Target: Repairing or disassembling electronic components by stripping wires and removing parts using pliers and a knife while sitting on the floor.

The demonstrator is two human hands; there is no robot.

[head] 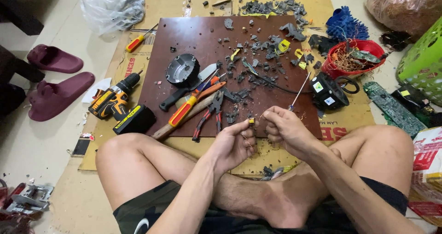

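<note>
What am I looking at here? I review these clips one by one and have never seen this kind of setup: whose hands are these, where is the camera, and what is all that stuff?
There is one picture, from a camera worn on a person's head, looking down. The person sits cross-legged on the floor, with bare knees at either side. The left hand pinches a small yellow-and-dark part between thumb and finger. The right hand is closed next to it, apparently gripping thin wire; that is too small to tell for sure. In front lies a brown board on flattened cardboard. On the board are pliers, a screwdriver, a hammer, a round metal housing and many dark broken bits. Left of the board is a cordless drill; right of it, a red bowl with copper wire.
</note>
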